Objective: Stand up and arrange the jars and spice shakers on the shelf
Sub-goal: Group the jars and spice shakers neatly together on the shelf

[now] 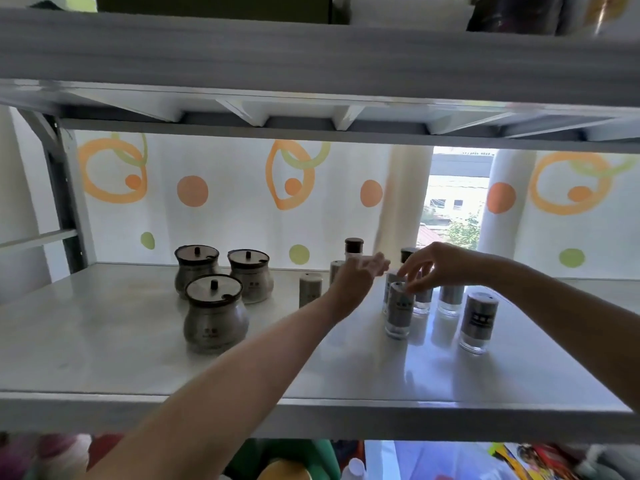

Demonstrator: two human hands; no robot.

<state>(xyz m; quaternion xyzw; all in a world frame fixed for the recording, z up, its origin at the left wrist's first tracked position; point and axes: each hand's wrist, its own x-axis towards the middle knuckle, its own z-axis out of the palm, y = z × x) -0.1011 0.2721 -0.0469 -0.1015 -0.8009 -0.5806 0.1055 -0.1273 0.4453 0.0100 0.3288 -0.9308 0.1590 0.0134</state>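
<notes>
Head view, looking in over the front edge of the shelf [104, 341], with both bare arms reaching across it.

Left side: three lidded jars stand upright in a close triangle, each lid with a dark knob. They are the front jar [214, 317], left rear jar [196, 270] and right rear jar [250, 280].

Right side: the shakers stand upright. The front shaker [400, 311] is nearest the arms and the right shaker [479, 320] stands apart from it. Two rear shakers [451, 299] form a row behind. A small shaker [310, 289] stands alone between the jars and the left forearm. A dark-capped bottle [354, 247] stands at the back, near the curtain [207, 209].

Left hand [360, 275]: blurred, with the fingers straight and loosely apart. It is raised above the shelf and grips nothing.

Right hand [443, 265]: the fingers curl downward, with the tips at the cap of the front shaker. Whether they pinch the cap or only touch it cannot be told.

Background: the curtain has orange rings and green dots, and a gap in it shows a window [453, 202]. An upper shelf [311, 57] runs overhead.
</notes>
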